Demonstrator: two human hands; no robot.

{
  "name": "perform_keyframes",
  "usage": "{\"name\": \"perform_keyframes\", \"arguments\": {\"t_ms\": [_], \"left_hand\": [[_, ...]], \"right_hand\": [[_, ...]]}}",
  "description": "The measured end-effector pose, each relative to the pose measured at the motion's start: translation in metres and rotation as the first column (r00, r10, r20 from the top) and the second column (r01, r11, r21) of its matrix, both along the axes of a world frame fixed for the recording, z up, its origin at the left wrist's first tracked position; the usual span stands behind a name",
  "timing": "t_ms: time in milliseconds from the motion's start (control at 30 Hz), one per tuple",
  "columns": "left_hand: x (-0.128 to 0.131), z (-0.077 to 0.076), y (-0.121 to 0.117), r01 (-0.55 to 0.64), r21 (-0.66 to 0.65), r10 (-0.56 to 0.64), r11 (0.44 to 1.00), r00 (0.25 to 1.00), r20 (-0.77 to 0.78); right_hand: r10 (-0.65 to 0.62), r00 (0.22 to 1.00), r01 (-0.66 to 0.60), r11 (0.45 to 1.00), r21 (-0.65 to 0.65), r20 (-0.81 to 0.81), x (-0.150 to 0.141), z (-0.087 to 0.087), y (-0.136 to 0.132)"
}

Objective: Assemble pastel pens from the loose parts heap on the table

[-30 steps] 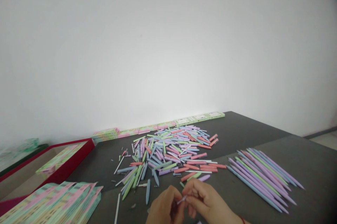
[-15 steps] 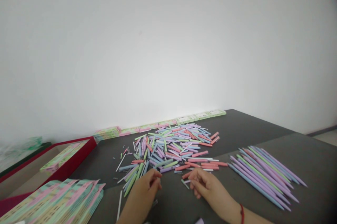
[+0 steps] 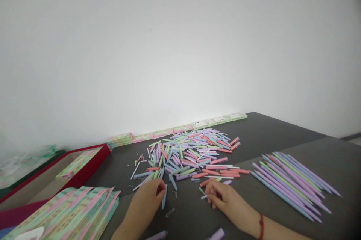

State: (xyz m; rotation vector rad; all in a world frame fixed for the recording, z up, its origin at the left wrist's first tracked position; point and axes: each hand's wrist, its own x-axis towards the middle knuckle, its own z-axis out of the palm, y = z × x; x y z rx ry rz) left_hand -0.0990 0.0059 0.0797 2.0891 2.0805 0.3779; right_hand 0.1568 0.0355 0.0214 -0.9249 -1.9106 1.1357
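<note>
My left hand (image 3: 147, 198) is closed at the front of a heap of pastel pen parts (image 3: 187, 153). A blue pen barrel (image 3: 164, 197) stands out along its fingertips; the exact grip is partly hidden. To the right, my right hand (image 3: 224, 201), with a red cord at the wrist, pinches a thin pale purple piece (image 3: 204, 197) whose end shows past the fingers. A small dark green piece (image 3: 202, 191) is just beyond those fingers. Between the hands a short clear piece (image 3: 170, 213) lies on the dark table (image 3: 186, 210).
Long pointed pastel pens (image 3: 293, 183) lie side by side at right. At left are fanned printed packets (image 3: 73, 210) and a red box (image 3: 96, 163) with packets inside. A row of flat boxes (image 3: 180, 129) lines the wall. Purple parts (image 3: 217, 234) lie at the near edge.
My left hand has drawn back to the left, and blue barrels now show beside it. My right hand has barely moved. The view has shifted slightly.
</note>
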Motion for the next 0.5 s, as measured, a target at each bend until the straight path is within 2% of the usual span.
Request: {"name": "perform_keyframes", "arguments": {"t_ms": [133, 267, 367, 500], "left_hand": [[0.011, -0.002, -0.012, 0.04, -0.138, -0.056, 0.99, 0.992, -0.111], [0.026, -0.012, -0.016, 0.076, -0.125, -0.101, 0.989, 0.974, -0.205], [0.038, -0.013, -0.015, 0.134, -0.033, -0.136, 0.99, 0.985, -0.106], [0.055, -0.012, -0.017, 0.208, -0.044, -0.204, 0.977, 0.976, 0.079]], "right_hand": [[0.007, 1.0, -0.007, 1.0, -0.002, -0.002, 0.0, -0.004, 0.003], [0.028, 0.995, -0.043, 0.987, -0.157, -0.1, -0.004, -0.007, 0.002], [0.028, 0.982, -0.077, 0.963, -0.258, -0.185, -0.01, -0.004, -0.004], [0.027, 0.976, -0.079, 0.969, -0.235, -0.218, -0.016, 0.002, -0.012]]}}
